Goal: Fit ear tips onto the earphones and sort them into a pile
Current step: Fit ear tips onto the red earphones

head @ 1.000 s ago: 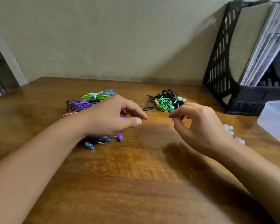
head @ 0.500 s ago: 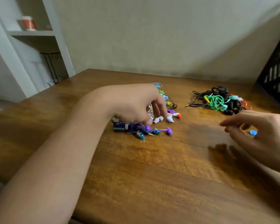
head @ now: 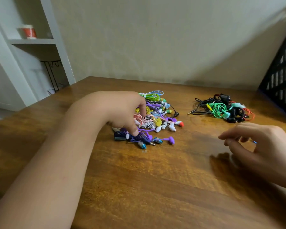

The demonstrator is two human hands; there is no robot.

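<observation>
Left hand (head: 120, 111) at frame centre, fingers curled down into multicoloured earphone pile (head: 157, 116): tangled purple, green, pink, white cords. Right hand (head: 261, 146) at right edge, pinching small blue ear tip (head: 255, 142). Darker earphone pile (head: 224, 109) upper right.

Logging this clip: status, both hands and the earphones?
Left hand fingers down in the colourful earphone pile. Right hand curled, small blue piece at fingers. Second earphone pile untouched. Nothing obstructing.
</observation>
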